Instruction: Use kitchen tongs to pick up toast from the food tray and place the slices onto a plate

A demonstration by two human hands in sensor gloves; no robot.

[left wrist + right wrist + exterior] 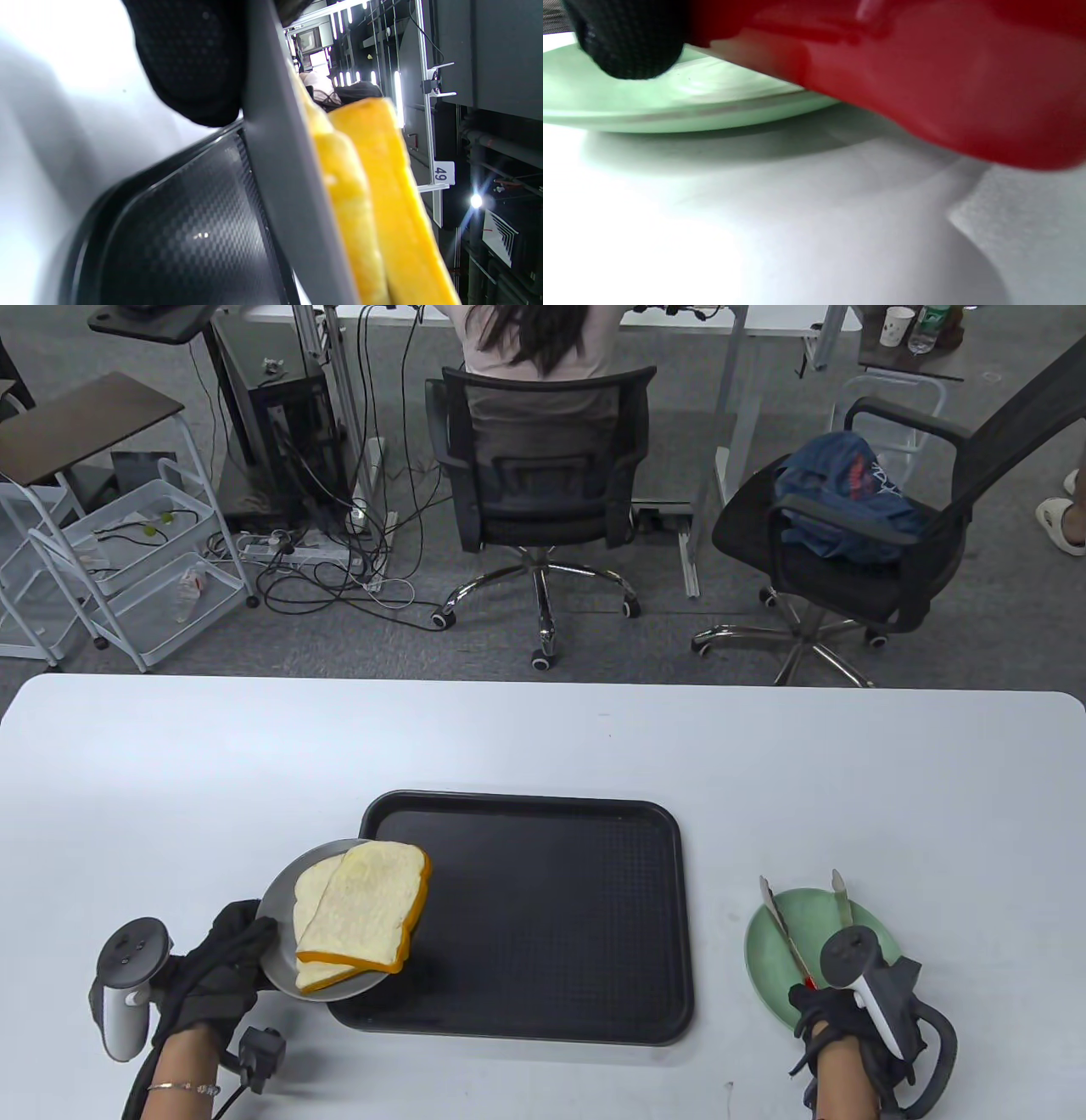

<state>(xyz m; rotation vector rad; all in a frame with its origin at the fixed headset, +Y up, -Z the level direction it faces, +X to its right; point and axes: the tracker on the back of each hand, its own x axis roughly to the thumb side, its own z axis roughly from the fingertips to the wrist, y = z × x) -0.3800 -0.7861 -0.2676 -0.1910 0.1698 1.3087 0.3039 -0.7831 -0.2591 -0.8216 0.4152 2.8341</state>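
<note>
Two yellow-crusted toast slices [365,908] lie stacked on a grey plate [278,909]. My left hand [231,954] grips that plate by its left rim and holds it tilted above the left edge of the black food tray [551,916]. In the left wrist view the grey plate [288,190] stands steeply, with the toast [382,203] leaning on it over the tray [182,237]. My right hand [825,1005] grips the red handle of the tongs [789,933]. Their arms are spread and hold nothing, above the green plate [768,963]. The right wrist view shows the red handle [925,76] beside the green plate [670,106].
The tray has nothing on it. Beyond the white table's far edge [543,683] stand two office chairs [543,492], a person sitting at a desk, and a wire cart [127,560] on the left.
</note>
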